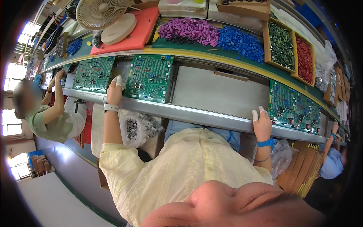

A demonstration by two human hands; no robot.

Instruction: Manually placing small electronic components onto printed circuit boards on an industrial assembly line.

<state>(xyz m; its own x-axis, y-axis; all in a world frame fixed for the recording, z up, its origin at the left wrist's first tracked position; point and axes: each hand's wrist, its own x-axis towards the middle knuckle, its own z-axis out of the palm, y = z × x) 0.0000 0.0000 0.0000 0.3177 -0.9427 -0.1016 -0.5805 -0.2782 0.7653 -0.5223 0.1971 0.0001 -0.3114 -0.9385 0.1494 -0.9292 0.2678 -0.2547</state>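
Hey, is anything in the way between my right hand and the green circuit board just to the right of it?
Nothing visible is. Your right hand is at the silver front rail, just left of that green circuit board, with no object showing between them.

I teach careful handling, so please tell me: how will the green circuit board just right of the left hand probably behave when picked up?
The circuit board should feel stiff, since it lies flat without visible sagging. It is probably light, looking like a thin sheet, and perhaps fragile, because many small parts stand on its top.
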